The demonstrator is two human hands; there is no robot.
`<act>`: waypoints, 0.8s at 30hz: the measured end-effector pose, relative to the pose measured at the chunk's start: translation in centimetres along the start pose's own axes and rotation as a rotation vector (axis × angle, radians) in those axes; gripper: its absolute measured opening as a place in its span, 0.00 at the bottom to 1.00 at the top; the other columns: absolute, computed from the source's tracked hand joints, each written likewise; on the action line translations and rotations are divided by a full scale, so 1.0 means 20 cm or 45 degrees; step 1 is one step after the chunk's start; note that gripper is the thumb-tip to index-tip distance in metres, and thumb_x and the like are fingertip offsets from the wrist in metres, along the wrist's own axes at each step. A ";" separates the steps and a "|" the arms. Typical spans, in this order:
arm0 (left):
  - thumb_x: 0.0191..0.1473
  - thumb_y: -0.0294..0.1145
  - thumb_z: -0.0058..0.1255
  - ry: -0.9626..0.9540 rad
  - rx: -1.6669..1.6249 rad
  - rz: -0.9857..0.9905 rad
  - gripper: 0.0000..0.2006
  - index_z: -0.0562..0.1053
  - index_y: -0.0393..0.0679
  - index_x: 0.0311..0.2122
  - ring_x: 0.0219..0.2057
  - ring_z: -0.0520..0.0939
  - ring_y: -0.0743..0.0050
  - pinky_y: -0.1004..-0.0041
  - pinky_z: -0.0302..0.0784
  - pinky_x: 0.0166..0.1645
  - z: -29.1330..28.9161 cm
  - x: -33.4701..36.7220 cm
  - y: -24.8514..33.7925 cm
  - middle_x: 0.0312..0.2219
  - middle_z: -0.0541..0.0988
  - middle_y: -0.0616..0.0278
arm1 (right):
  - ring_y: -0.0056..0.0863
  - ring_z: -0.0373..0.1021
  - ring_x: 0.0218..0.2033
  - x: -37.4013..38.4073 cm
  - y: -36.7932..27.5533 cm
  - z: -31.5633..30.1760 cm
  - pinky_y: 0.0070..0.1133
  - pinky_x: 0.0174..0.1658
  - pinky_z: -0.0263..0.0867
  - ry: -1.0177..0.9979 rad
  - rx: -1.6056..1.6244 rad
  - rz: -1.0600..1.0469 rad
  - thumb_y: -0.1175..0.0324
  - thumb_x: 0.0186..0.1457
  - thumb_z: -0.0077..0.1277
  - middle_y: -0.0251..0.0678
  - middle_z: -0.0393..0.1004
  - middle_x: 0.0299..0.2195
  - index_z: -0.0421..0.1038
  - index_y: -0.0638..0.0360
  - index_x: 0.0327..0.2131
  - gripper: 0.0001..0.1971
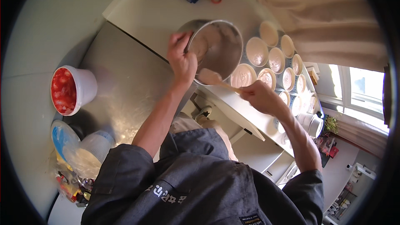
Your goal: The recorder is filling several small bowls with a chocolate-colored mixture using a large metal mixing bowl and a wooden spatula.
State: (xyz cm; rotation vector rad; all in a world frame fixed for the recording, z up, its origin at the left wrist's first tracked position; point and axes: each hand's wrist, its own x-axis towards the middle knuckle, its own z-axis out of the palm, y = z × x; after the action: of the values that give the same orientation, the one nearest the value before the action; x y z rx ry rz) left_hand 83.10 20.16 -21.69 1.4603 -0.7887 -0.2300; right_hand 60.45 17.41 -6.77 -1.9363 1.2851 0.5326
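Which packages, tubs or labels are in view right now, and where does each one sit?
White tub: left on the steel counter, round, filled with red chunks.
Plastic tub: lower left, translucent, pale contents.
Blue lid: beside it, round.
Small label: bottom edge, on the dark jacket, rectangular.

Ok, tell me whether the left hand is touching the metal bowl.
Touching. The head view shows the left hand clamped on the rim of the tilted metal bowl, fingers curled over its edge, with no gap between them.
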 end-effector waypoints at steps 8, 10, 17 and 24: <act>0.43 0.16 0.44 -0.280 0.072 0.093 0.21 0.82 0.39 0.42 0.38 0.79 0.53 0.67 0.74 0.42 0.04 0.18 0.01 0.35 0.77 0.53 | 0.35 0.78 0.29 0.36 -0.06 -0.21 0.28 0.25 0.74 0.921 -1.424 -0.601 0.69 0.55 0.51 0.40 0.75 0.30 0.67 0.59 0.53 0.21; 0.42 0.16 0.44 -0.347 0.087 0.041 0.21 0.82 0.40 0.41 0.37 0.79 0.53 0.64 0.74 0.41 0.03 0.22 0.00 0.34 0.77 0.53 | 0.38 0.78 0.30 0.39 -0.07 -0.31 0.29 0.27 0.74 0.895 -1.359 -0.557 0.69 0.54 0.51 0.42 0.76 0.28 0.71 0.58 0.50 0.18; 0.42 0.14 0.44 -0.261 0.076 -0.005 0.20 0.82 0.41 0.39 0.34 0.79 0.52 0.62 0.74 0.39 0.06 0.20 -0.06 0.32 0.77 0.55 | 0.46 0.79 0.33 0.35 -0.06 -0.10 0.39 0.36 0.75 0.251 -0.945 -0.206 0.70 0.49 0.55 0.49 0.79 0.28 0.78 0.59 0.36 0.10; 0.40 0.13 0.42 -0.215 0.041 -0.001 0.22 0.81 0.38 0.40 0.37 0.78 0.52 0.64 0.73 0.42 0.01 0.18 -0.10 0.32 0.76 0.53 | 0.33 0.80 0.31 0.20 -0.18 -0.36 0.28 0.32 0.75 0.469 -1.526 -0.259 0.69 0.52 0.56 0.41 0.80 0.26 0.75 0.60 0.35 0.08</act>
State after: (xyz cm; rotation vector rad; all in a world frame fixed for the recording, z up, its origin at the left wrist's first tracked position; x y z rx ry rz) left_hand 86.35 17.54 -22.38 1.4847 -0.9320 -0.3460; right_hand 65.00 10.29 -3.49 -3.2255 1.0016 1.0144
